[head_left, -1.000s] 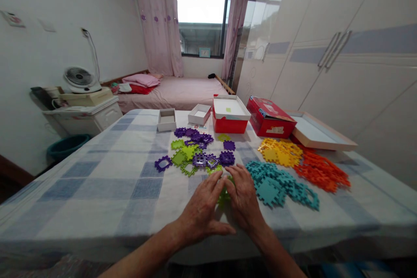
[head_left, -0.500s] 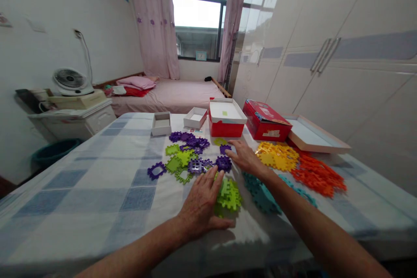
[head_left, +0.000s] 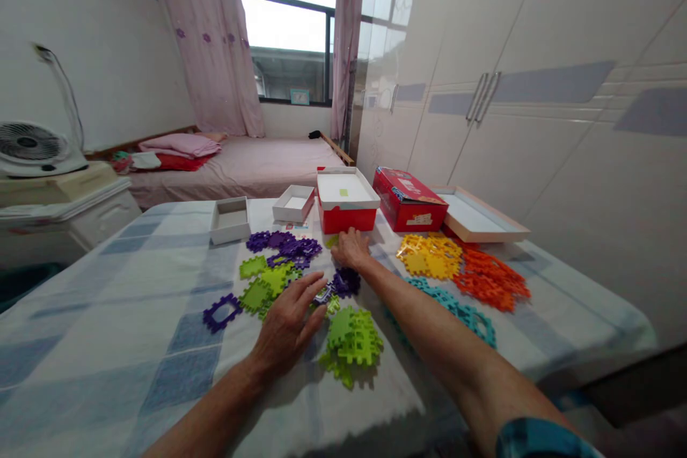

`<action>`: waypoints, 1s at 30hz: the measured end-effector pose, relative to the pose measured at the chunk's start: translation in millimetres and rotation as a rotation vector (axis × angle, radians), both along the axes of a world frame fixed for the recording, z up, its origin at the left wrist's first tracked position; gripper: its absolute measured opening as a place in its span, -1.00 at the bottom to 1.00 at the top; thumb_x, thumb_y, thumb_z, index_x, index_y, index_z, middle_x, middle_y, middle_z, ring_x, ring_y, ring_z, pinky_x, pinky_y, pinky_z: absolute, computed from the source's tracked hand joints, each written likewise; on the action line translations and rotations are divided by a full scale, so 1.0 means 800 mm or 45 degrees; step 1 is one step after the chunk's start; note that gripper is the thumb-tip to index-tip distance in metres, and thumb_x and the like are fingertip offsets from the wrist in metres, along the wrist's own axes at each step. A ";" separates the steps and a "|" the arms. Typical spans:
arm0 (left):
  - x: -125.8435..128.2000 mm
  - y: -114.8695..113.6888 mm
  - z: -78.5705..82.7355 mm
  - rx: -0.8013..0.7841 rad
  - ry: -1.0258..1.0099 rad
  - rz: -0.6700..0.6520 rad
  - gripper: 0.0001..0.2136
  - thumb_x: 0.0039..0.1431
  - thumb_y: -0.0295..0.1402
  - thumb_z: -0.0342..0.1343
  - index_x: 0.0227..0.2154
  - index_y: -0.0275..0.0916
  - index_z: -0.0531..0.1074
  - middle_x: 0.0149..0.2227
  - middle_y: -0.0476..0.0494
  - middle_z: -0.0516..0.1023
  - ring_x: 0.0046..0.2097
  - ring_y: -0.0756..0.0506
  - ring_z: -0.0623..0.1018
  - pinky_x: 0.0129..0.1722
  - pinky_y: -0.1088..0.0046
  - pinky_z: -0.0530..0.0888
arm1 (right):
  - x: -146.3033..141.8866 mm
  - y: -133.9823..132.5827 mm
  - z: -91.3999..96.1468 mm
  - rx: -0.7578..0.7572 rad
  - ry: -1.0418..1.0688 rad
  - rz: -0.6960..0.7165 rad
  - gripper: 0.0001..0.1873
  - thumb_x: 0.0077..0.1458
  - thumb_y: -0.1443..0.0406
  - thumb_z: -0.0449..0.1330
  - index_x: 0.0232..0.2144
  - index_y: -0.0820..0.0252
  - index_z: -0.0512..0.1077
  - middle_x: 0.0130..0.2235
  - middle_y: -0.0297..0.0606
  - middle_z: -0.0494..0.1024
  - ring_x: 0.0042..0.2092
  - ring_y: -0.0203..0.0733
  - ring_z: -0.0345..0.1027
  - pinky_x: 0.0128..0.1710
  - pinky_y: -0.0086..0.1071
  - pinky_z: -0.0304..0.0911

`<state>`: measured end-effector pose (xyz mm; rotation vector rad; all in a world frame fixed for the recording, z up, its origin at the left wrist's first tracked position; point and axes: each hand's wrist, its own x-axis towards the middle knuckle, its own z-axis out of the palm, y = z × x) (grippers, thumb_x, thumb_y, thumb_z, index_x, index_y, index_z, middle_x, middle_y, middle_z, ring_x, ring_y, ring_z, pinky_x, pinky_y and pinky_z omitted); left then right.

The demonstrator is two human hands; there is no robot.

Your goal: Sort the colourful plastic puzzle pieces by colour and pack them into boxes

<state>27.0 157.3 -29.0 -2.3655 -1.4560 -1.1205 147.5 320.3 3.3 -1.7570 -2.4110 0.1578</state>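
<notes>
My left hand (head_left: 287, 325) lies flat and open on the checked tablecloth (head_left: 107, 315), its fingertips at the edge of a green stack of interlocking tiles (head_left: 351, 345). My right hand (head_left: 351, 249) reaches far forward over a light green tile (head_left: 332, 241) just in front of the red box (head_left: 346, 204); its fingers curl down and what they touch is hidden. Purple tiles (head_left: 284, 245) and green tiles (head_left: 262, 285) lie scattered between the hands. A single purple frame tile (head_left: 221, 312) sits left of my left hand.
Teal tiles (head_left: 461, 311), yellow tiles (head_left: 429, 256) and orange tiles (head_left: 491, 279) lie at the right. Two small white trays (head_left: 230, 218) (head_left: 293, 203), a closed red box (head_left: 411, 199) and a flat lid (head_left: 477, 213) stand at the back. A bed and a fan are behind.
My right hand left the green stack and stretched forward, past the purple tiles, to the front of the red box. My left hand stayed beside the stack. The view swung rightward.
</notes>
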 end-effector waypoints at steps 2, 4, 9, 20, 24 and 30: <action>-0.003 0.000 -0.003 0.015 -0.026 0.014 -0.67 0.27 -0.35 -0.07 0.06 -0.26 0.32 0.09 -0.26 0.41 0.11 -0.13 0.42 0.08 0.28 0.41 | 0.001 0.001 0.000 0.008 0.013 0.002 -0.56 0.10 0.21 0.08 0.00 0.32 0.38 0.08 0.09 0.33 0.12 0.11 0.18 0.06 -0.01 0.10; -0.005 -0.001 -0.003 0.016 -0.060 0.046 -0.69 0.27 -0.35 -0.09 0.04 -0.25 0.34 0.07 -0.25 0.42 0.10 -0.12 0.43 0.08 0.27 0.41 | 0.004 0.002 0.005 0.018 0.036 0.013 -0.53 0.10 0.17 0.09 0.01 0.32 0.37 0.08 0.09 0.33 0.11 0.13 0.19 0.04 -0.02 0.13; -0.009 0.000 0.000 0.005 -0.216 0.118 -0.70 0.29 -0.35 -0.13 -0.01 -0.26 0.38 0.05 -0.24 0.43 0.10 -0.11 0.42 0.10 0.24 0.39 | 0.034 -0.008 0.036 0.025 0.100 0.142 -0.52 0.13 0.10 0.06 0.00 0.26 0.40 0.00 0.01 0.40 0.05 0.06 0.25 -0.01 -0.12 0.18; -0.006 0.002 0.005 -0.081 -0.470 0.149 -0.66 0.32 -0.29 -0.21 -0.04 -0.26 0.41 0.05 -0.21 0.43 0.12 -0.08 0.37 0.18 0.23 0.29 | 0.094 -0.150 0.066 -0.271 0.173 0.952 -0.44 0.08 0.10 0.21 0.10 0.19 0.33 -0.03 -0.10 0.39 0.00 -0.06 0.26 0.02 -0.19 0.19; -0.007 0.002 0.004 -0.110 -0.456 0.154 -0.64 0.32 -0.28 -0.22 -0.05 -0.27 0.43 0.04 -0.22 0.44 0.11 -0.10 0.39 0.17 0.22 0.30 | 0.089 -0.130 0.056 -0.186 0.238 0.960 -0.44 0.11 0.04 0.17 0.10 0.16 0.32 0.06 -0.09 0.37 0.08 -0.05 0.23 0.07 -0.17 0.16; -0.008 0.005 0.003 -0.127 -0.440 0.179 -0.64 0.31 -0.27 -0.21 -0.07 -0.26 0.44 0.02 -0.22 0.45 0.09 -0.11 0.41 0.14 0.19 0.34 | 0.089 -0.045 0.030 -0.169 0.020 0.694 -0.28 0.01 0.13 0.25 0.21 0.11 0.20 0.25 0.01 0.16 0.24 0.14 0.04 0.15 0.01 0.03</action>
